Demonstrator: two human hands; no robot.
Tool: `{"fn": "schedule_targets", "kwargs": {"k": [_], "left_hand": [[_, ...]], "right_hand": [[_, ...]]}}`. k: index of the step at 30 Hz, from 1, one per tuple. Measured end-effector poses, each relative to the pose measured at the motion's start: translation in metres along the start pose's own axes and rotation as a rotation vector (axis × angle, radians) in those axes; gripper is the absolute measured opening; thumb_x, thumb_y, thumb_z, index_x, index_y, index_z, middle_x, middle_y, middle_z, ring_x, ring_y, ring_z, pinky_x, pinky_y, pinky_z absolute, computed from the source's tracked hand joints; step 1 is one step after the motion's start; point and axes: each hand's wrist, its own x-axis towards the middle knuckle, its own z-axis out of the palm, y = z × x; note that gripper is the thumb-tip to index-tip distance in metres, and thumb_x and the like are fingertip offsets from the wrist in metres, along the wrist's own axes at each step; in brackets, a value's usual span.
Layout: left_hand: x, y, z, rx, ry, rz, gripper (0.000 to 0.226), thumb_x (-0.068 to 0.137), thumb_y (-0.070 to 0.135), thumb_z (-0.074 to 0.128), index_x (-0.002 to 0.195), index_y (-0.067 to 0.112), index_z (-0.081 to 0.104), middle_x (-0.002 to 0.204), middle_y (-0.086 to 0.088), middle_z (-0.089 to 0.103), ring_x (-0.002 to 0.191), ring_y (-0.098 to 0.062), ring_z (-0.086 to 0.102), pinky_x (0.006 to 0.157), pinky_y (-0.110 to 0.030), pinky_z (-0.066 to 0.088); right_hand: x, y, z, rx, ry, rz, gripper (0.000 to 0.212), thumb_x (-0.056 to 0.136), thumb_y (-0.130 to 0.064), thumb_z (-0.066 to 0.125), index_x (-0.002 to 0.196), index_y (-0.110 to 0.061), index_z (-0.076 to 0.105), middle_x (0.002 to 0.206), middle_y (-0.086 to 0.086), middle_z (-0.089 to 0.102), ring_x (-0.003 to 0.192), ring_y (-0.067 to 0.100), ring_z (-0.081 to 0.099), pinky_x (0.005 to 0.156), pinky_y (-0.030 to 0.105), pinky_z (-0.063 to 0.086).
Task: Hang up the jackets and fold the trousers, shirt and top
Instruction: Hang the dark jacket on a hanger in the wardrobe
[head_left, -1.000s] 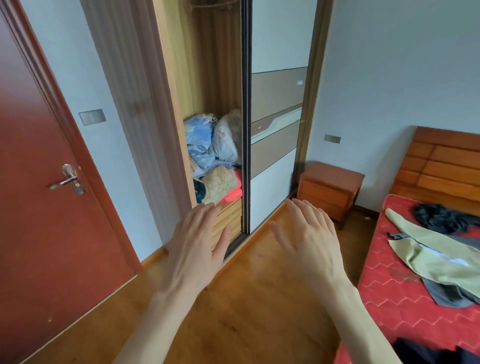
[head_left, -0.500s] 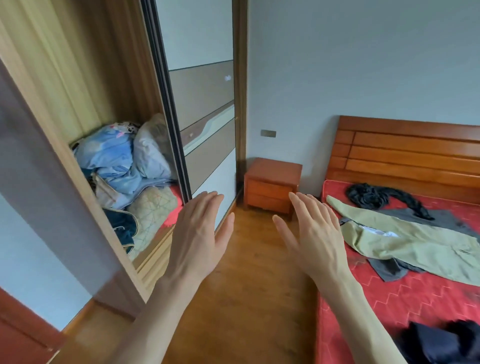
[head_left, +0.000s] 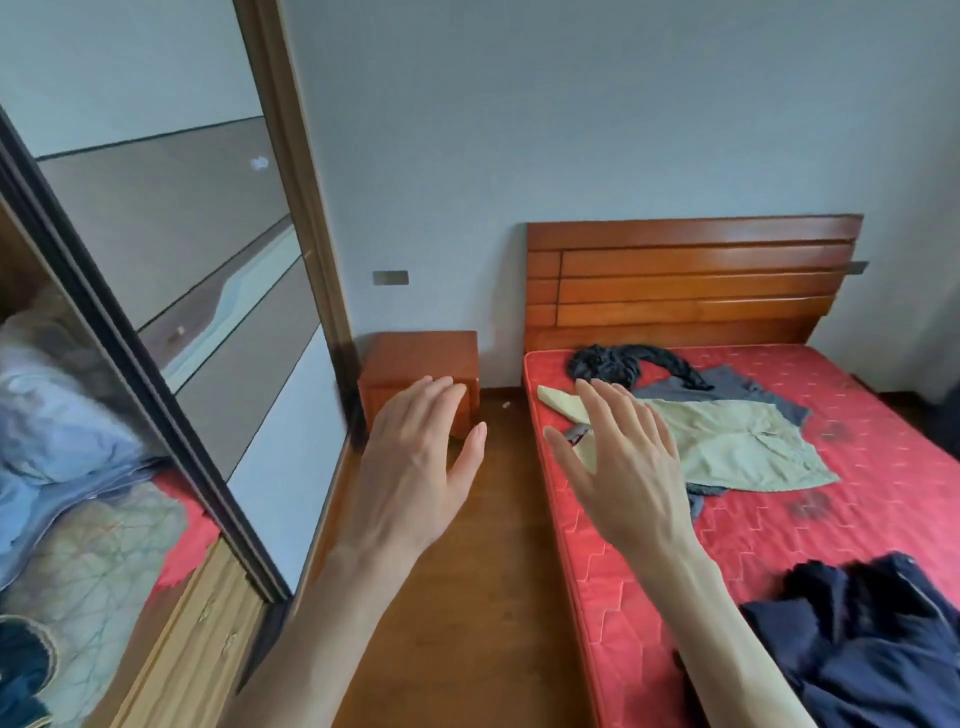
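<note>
Hands: left hand (head_left: 415, 467) and right hand (head_left: 626, 467) raised apart, fingers straight, holding nothing.
Bed: red mattress (head_left: 779, 525) carries pale green garment (head_left: 737, 447) over grey garment (head_left: 727, 382), black garment (head_left: 618, 361) near headboard (head_left: 685, 280).
Near corner: dark navy garment (head_left: 872, 649).

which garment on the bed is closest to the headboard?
The black crumpled garment, bunched near the top of the red mattress just below the headboard. The pale green one, the grey one and the navy one lie farther down.
</note>
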Motion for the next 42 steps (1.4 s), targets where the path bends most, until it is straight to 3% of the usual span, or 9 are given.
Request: {"fn": "schedule_targets", "kwargs": {"k": [7, 13, 19, 23, 28, 36, 40, 42], "left_hand": [[0.089, -0.025, 0.067, -0.099, -0.051, 0.161, 0.051, 0.107, 0.051, 0.047, 0.144, 0.017, 0.058, 0.148, -0.003, 0.059, 0.141, -0.019, 0.050, 0.117, -0.036, 0.041], [0.134, 0.000, 0.130, -0.241, -0.138, 0.295, 0.056, 0.109, 0.054, 0.038, 0.146, 0.015, 0.056, 0.148, -0.002, 0.058, 0.144, -0.018, 0.046, 0.121, -0.034, 0.034], [0.160, 0.061, 0.189, -0.408, -0.207, 0.425, 0.053, 0.108, 0.050, 0.044, 0.145, 0.014, 0.055, 0.148, -0.003, 0.057, 0.145, -0.019, 0.044, 0.120, -0.038, 0.036], [0.166, 0.111, 0.231, -0.502, -0.226, 0.526, 0.052, 0.109, 0.051, 0.043, 0.144, 0.014, 0.054, 0.146, -0.004, 0.058, 0.142, -0.020, 0.046, 0.120, -0.032, 0.031], [0.159, 0.177, 0.279, -0.575, -0.338, 0.628, 0.054, 0.108, 0.049, 0.043, 0.144, 0.011, 0.057, 0.148, -0.006, 0.058, 0.143, -0.021, 0.048, 0.119, -0.042, 0.039], [0.139, 0.268, 0.341, -0.631, -0.421, 0.772, 0.049, 0.106, 0.042, 0.048, 0.144, 0.012, 0.056, 0.146, -0.005, 0.058, 0.142, -0.021, 0.047, 0.118, -0.044, 0.040], [0.128, 0.301, 0.364, -0.641, -0.461, 0.822, 0.048, 0.106, 0.041, 0.049, 0.144, 0.012, 0.056, 0.146, -0.004, 0.058, 0.143, -0.021, 0.047, 0.126, -0.030, 0.022], [0.122, 0.317, 0.374, -0.665, -0.474, 0.847, 0.047, 0.105, 0.038, 0.051, 0.143, 0.012, 0.057, 0.145, -0.005, 0.059, 0.142, -0.022, 0.048, 0.126, -0.033, 0.026]], "right_hand": [[0.058, 0.025, 0.025, -0.101, 0.052, 0.194, 0.062, 0.103, -0.053, 0.054, 0.152, -0.014, 0.050, 0.155, 0.003, 0.052, 0.146, 0.023, 0.044, 0.120, 0.047, 0.036], [0.061, 0.064, 0.026, -0.187, 0.128, 0.371, 0.062, 0.104, -0.054, 0.050, 0.152, -0.015, 0.049, 0.156, 0.002, 0.050, 0.146, 0.023, 0.043, 0.122, 0.046, 0.031], [0.040, 0.119, 0.007, -0.304, 0.172, 0.559, 0.064, 0.104, -0.055, 0.050, 0.155, -0.016, 0.046, 0.159, 0.002, 0.047, 0.149, 0.022, 0.040, 0.123, 0.046, 0.029], [0.016, 0.161, -0.005, -0.371, 0.225, 0.677, 0.064, 0.103, -0.055, 0.049, 0.153, -0.014, 0.048, 0.156, 0.004, 0.050, 0.147, 0.024, 0.043, 0.122, 0.048, 0.031], [-0.027, 0.214, -0.019, -0.439, 0.262, 0.853, 0.063, 0.103, -0.054, 0.052, 0.153, -0.016, 0.048, 0.157, 0.003, 0.049, 0.148, 0.023, 0.041, 0.124, 0.046, 0.029], [-0.080, 0.274, -0.014, -0.466, 0.272, 1.040, 0.065, 0.102, -0.051, 0.055, 0.154, -0.013, 0.048, 0.157, 0.005, 0.050, 0.147, 0.024, 0.043, 0.122, 0.049, 0.034], [-0.104, 0.294, -0.014, -0.467, 0.235, 1.128, 0.065, 0.102, -0.050, 0.055, 0.154, -0.013, 0.048, 0.157, 0.005, 0.050, 0.148, 0.023, 0.043, 0.123, 0.047, 0.032], [-0.113, 0.304, -0.013, -0.478, 0.241, 1.161, 0.065, 0.101, -0.049, 0.059, 0.153, -0.013, 0.049, 0.155, 0.005, 0.051, 0.146, 0.024, 0.045, 0.123, 0.046, 0.033]]}}
